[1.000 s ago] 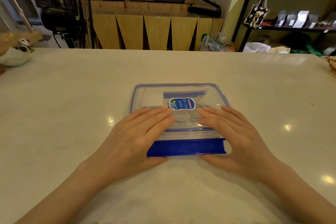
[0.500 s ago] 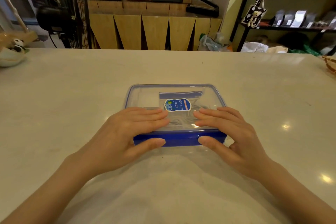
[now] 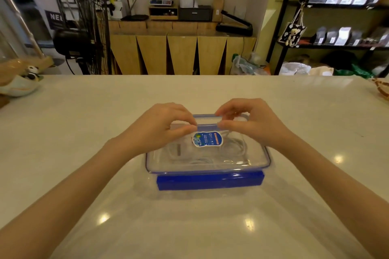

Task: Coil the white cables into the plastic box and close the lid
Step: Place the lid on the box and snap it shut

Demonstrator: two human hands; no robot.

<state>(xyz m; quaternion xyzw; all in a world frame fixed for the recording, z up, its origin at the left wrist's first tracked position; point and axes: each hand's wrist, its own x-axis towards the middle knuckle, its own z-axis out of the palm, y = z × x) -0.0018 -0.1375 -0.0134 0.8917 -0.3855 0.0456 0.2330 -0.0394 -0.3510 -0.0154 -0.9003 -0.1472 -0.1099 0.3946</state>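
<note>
I see pale counter [image 3: 84, 132], shop shelves upper right | lidded plastic box [image 3: 207, 162] centre, white cables [image 3: 231, 147] inside | left hand [image 3: 162, 128], right hand [image 3: 252, 124]: fingers pinched on far clip [image 3: 207, 126]

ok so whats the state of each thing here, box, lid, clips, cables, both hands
box: upright on the counter, lid on
lid: seated on the box
near clip: folded down
far clip: both hands on it, latched or not unclear
cables: coiled inside the box
left hand: pinching at the far clip
right hand: pinching at the far clip
</note>
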